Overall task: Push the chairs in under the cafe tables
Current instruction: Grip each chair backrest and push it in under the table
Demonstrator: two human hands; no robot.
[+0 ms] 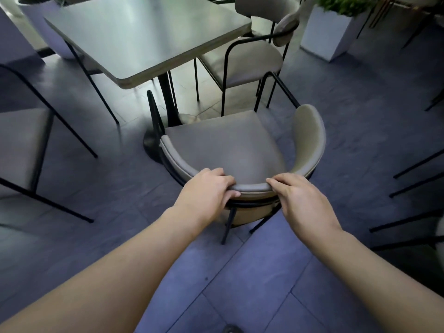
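A grey padded chair (225, 143) with a curved backrest and thin black legs stands just in front of me, its seat facing the cafe table (134, 32). The seat's front edge is near the table's black pedestal base, and the seat lies outside the tabletop's corner. My left hand (209, 188) grips the backrest's top rim left of centre. My right hand (298, 195) holds the same rim right of centre. Both hands have fingers curled over the padded edge.
A second grey chair (245, 58) sits at the table's right side. Another chair (21, 140) stands at the left. A white planter (329, 32) with a green plant is at the back right. Black chair legs (413, 188) jut in from the right edge. The floor is grey tile.
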